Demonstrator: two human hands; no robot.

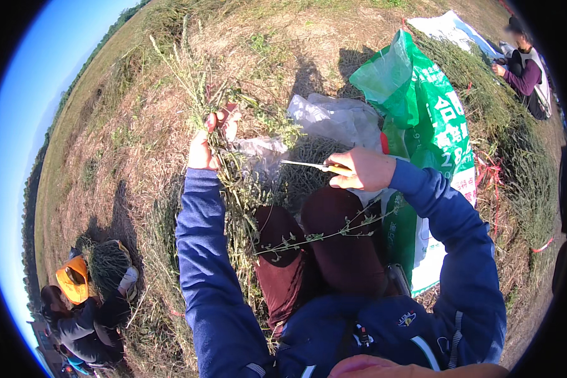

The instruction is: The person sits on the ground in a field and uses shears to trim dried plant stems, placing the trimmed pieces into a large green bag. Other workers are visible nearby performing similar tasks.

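Observation:
My left hand grips a bunch of cut leafy plant stems, held upright at the left of my knees. Scissors with yellow handles are in my right hand, their blades pointing left towards the bunch. Whether the blades are apart is too small to tell. Below the scissors, a heap of cut green sprigs lies on crumpled clear plastic sheeting in front of my knees. One long thin sprig lies across my thighs.
A green and white printed sack lies at my right. Piled stalks with red ties stretch along the right side. One co-worker sits at the upper right; another bends over a bundle at the lower left, beside an orange bag.

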